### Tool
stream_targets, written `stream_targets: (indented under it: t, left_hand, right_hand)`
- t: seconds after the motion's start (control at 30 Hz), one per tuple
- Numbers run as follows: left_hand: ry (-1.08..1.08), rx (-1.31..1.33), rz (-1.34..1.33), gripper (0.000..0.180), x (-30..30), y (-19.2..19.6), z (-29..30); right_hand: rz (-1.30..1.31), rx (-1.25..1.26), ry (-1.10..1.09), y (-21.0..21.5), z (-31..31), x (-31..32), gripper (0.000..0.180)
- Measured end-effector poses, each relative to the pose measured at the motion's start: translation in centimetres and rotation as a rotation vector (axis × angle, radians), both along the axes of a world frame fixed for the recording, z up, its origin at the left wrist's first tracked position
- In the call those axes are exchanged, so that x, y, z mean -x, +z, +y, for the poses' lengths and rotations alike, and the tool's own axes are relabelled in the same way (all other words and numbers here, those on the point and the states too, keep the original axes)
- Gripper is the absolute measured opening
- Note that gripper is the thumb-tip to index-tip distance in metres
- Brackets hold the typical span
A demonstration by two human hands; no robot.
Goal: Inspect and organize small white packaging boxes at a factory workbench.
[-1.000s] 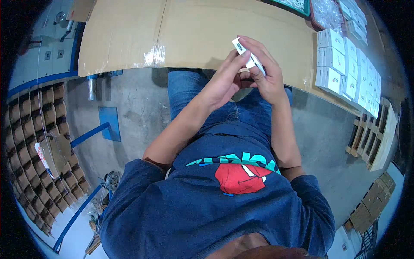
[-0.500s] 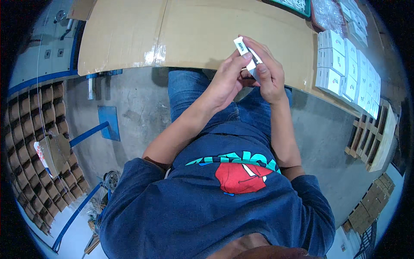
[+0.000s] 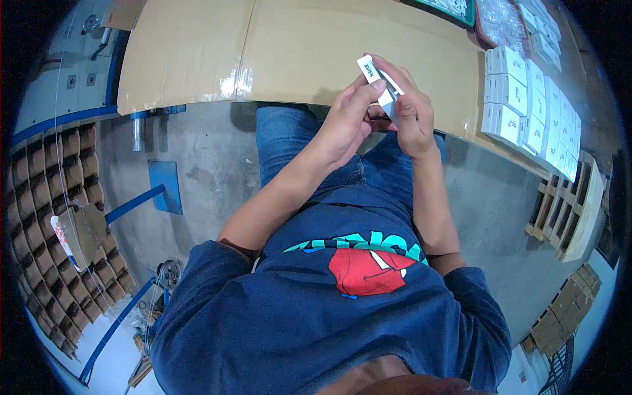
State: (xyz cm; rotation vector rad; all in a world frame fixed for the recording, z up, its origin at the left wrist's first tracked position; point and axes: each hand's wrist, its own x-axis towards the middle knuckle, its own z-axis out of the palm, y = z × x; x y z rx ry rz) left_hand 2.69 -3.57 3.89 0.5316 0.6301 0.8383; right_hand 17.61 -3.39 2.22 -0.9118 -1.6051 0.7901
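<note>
Between my hands, above the table's near edge, is a small white box with dark print on its side. It is tilted, and a dark gap shows along one side. My left hand grips it from the left, thumb pressed on the printed side. My right hand wraps round the right side, fingers behind the box and thumb bent toward me. The fingers hide much of the box, and its contents cannot be made out.
A cardboard-covered table spans the front. Stacked white boxes stand on its right, behind them a red tray of clear plastic bags and a green tray of white pieces. A wooden pallet lies at right; a cardboard divider grid stands at left.
My right thumb has shifted slightly up along the box, and the dark gap at its side shows a little more. My left hand has hardly moved.
</note>
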Motion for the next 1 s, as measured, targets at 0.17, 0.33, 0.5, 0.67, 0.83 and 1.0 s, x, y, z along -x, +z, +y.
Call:
stream_targets:
  t: [0.17, 0.33, 0.5, 0.67, 0.83, 1.0]
  left_hand:
    - [-0.006, -0.006, 0.024, 0.043, -0.1, 0.1, -0.2]
    - [0.045, 0.084, -0.006, 0.052, -0.4, 0.1, -0.1]
    - [0.091, 0.162, -0.087, 0.060, 0.6, -0.6, 0.8]
    - [0.147, 0.208, -0.195, 0.062, 0.9, -0.3, 1.0]
    - [0.085, 0.011, -0.047, 0.062, 1.1, -1.2, 0.9]
    - [0.036, 0.053, -0.072, 0.063, 1.3, -0.3, 0.7]
  right_hand:
    - [0.051, 0.013, 0.057, -0.6, 0.5, -0.5, 0.071]
    - [0.187, 0.084, -0.003, -0.4, 0.1, -0.1, 0.073]
    - [0.275, 0.104, -0.248, -0.3, 0.4, -1.3, 0.027]
    - [0.311, 0.171, -0.275, -1.6, 0.2, -2.6, 0.028]
    - [0.197, 0.292, -0.308, -0.4, -0.5, -2.0, 0.029]
    - [0.391, 0.193, -0.031, -0.5, 0.0, -1.4, 0.016]
